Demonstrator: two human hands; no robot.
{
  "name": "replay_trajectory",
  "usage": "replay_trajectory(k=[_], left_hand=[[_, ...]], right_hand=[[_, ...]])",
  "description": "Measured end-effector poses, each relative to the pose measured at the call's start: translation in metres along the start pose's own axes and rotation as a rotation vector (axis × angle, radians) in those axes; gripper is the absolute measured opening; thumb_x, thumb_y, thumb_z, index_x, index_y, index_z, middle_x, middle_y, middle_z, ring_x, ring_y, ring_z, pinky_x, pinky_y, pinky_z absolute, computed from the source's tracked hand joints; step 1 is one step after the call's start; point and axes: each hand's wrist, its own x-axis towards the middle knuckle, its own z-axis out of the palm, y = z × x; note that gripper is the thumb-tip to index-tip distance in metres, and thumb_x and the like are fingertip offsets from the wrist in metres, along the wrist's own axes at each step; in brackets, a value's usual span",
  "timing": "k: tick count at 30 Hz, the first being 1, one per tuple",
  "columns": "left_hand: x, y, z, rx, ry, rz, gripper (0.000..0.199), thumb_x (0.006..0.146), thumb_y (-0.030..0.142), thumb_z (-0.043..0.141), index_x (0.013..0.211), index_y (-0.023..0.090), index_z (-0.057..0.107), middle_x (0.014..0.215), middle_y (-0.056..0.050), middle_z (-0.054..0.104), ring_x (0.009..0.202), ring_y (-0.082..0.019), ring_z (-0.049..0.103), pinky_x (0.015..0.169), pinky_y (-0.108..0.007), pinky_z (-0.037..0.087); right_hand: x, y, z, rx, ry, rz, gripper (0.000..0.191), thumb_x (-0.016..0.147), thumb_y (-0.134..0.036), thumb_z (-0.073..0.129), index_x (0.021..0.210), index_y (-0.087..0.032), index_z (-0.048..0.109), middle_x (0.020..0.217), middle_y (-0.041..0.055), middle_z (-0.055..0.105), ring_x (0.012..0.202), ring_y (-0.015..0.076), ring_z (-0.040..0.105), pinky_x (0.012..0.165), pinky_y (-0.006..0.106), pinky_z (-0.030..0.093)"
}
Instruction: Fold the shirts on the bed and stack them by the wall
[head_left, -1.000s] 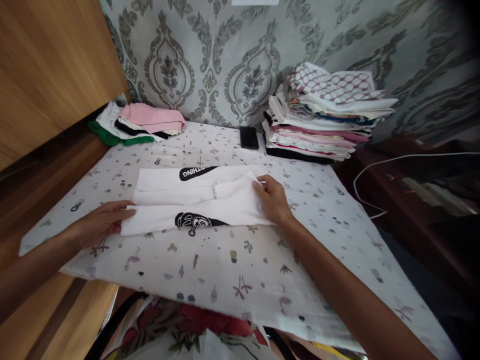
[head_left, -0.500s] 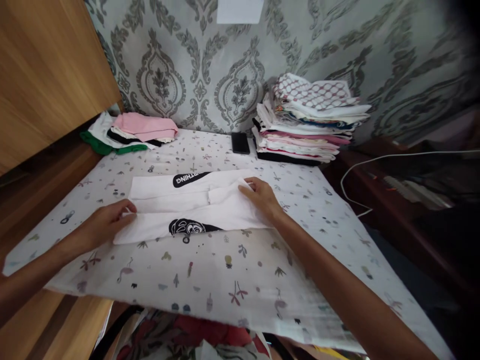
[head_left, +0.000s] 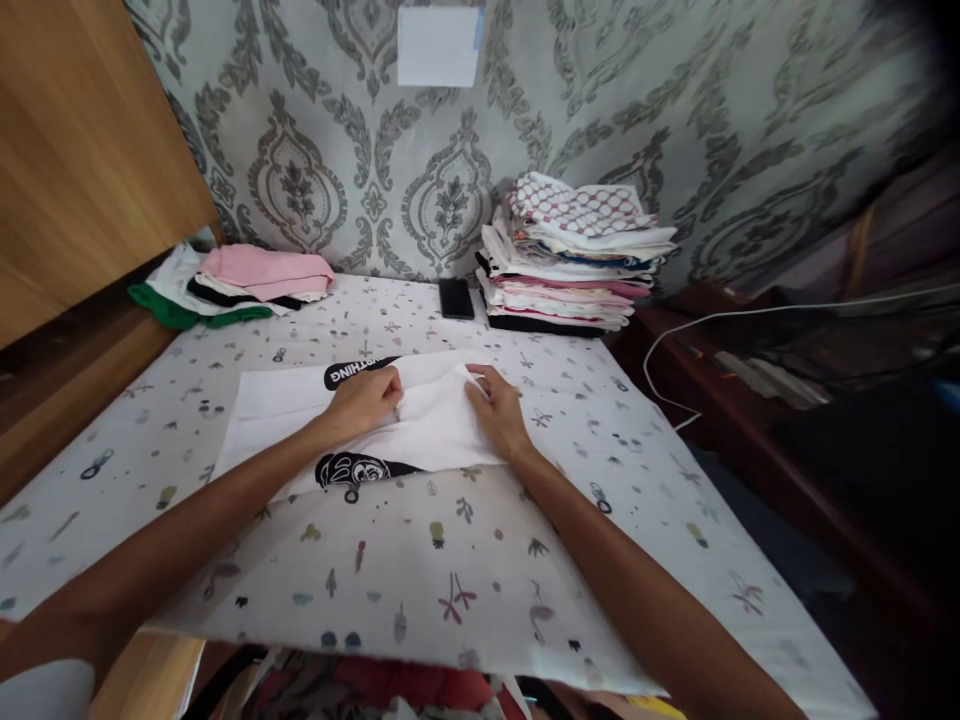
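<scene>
A white T-shirt (head_left: 439,430) with black prints lies on the patterned cloth, its sides folded inward into a long strip. My left hand (head_left: 366,405) is closed on the cloth near the middle of the strip, the fingers gripping a sleeve edge. At the right end, my right hand (head_left: 496,408) pinches the shirt's edge between thumb and fingers. One black print with white letters shows along the far edge, and another with a white drawing along the near edge. My left forearm hides part of the shirt's left end.
A tall stack of folded clothes (head_left: 566,265) stands at the back right, with a black phone (head_left: 455,299) beside it. At the back left lies a smaller clothes pile (head_left: 262,270), pink on top. A white cable (head_left: 720,318) runs past the right edge.
My left hand has left the shirt's left end and moved right to its middle, gripping there. My right hand stays at the right end. The view has shifted slightly.
</scene>
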Motion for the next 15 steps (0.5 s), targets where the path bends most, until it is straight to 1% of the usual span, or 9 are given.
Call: replay_trajectory(k=[2, 5, 7, 9, 11, 13, 15], left_hand=[[0.0032, -0.0036, -0.0006, -0.079, 0.059, 0.025, 0.008, 0.086, 0.024, 0.052, 0.081, 0.02, 0.057, 0.078, -0.002, 0.065, 0.073, -0.019, 0.059, 0.067, -0.031, 0.039], [0.0047, -0.0085, -0.0028, -0.151, 0.13, 0.021, 0.01, 0.087, 0.024, 0.049, 0.082, 0.02, 0.057, 0.08, -0.002, 0.066, 0.072, -0.017, 0.058, 0.068, -0.03, 0.041], [0.0038, -0.0098, -0.0013, -0.15, 0.103, 0.007, 0.014, 0.089, 0.028, 0.049, 0.085, 0.019, 0.058, 0.082, -0.003, 0.067, 0.073, -0.018, 0.058, 0.068, -0.03, 0.041], [0.0015, -0.0088, 0.0016, -0.117, 0.027, 0.025, 0.018, 0.09, 0.035, 0.052, 0.088, 0.019, 0.061, 0.082, -0.004, 0.067, 0.073, -0.019, 0.059, 0.067, -0.031, 0.041], [-0.0009, -0.006, 0.0029, -0.051, -0.025, 0.052, 0.017, 0.088, 0.036, 0.056, 0.086, 0.02, 0.062, 0.079, -0.003, 0.067, 0.073, -0.019, 0.058, 0.065, -0.03, 0.039], [-0.0013, -0.0028, 0.0013, -0.012, -0.019, 0.069, 0.012, 0.086, 0.031, 0.058, 0.083, 0.02, 0.062, 0.077, -0.002, 0.066, 0.072, -0.019, 0.058, 0.064, -0.031, 0.037], [0.0009, -0.0009, -0.0021, -0.048, 0.026, 0.072, 0.01, 0.086, 0.028, 0.057, 0.085, 0.02, 0.062, 0.08, -0.002, 0.067, 0.073, -0.019, 0.058, 0.066, -0.031, 0.038]], right_hand=[[-0.0002, -0.0006, 0.0, 0.016, 0.032, -0.006, 0.039, 0.088, -0.041, 0.046, 0.118, -0.019, 0.06, 0.068, -0.0025, 0.056, 0.061, 0.0178, 0.05, 0.062, 0.031, 0.041], [-0.0006, -0.0014, 0.0001, 0.004, 0.065, -0.023, 0.041, 0.089, -0.041, 0.046, 0.12, -0.018, 0.059, 0.066, -0.0037, 0.05, 0.06, 0.0174, 0.048, 0.063, 0.031, 0.04], [-0.0013, -0.0018, 0.0004, -0.009, 0.067, -0.035, 0.04, 0.089, -0.041, 0.045, 0.12, -0.019, 0.058, 0.065, -0.0047, 0.047, 0.059, 0.017, 0.046, 0.063, 0.03, 0.04], [-0.0023, -0.0016, 0.0012, -0.009, 0.07, -0.041, 0.04, 0.09, -0.041, 0.045, 0.12, -0.02, 0.058, 0.064, -0.0051, 0.045, 0.059, 0.0167, 0.044, 0.062, 0.03, 0.04], [-0.0032, -0.0004, 0.0023, 0.001, 0.069, -0.04, 0.041, 0.09, -0.042, 0.045, 0.122, -0.02, 0.058, 0.065, -0.0052, 0.045, 0.058, 0.0162, 0.043, 0.061, 0.03, 0.039], [-0.0036, 0.0018, 0.0035, 0.005, 0.072, -0.033, 0.042, 0.091, -0.044, 0.045, 0.124, -0.02, 0.057, 0.066, -0.0048, 0.046, 0.058, 0.0162, 0.043, 0.061, 0.03, 0.039], [-0.0032, 0.0046, 0.0042, -0.019, 0.088, -0.027, 0.044, 0.092, -0.043, 0.043, 0.126, -0.019, 0.056, 0.068, -0.0035, 0.049, 0.06, 0.0169, 0.045, 0.062, 0.03, 0.041]])
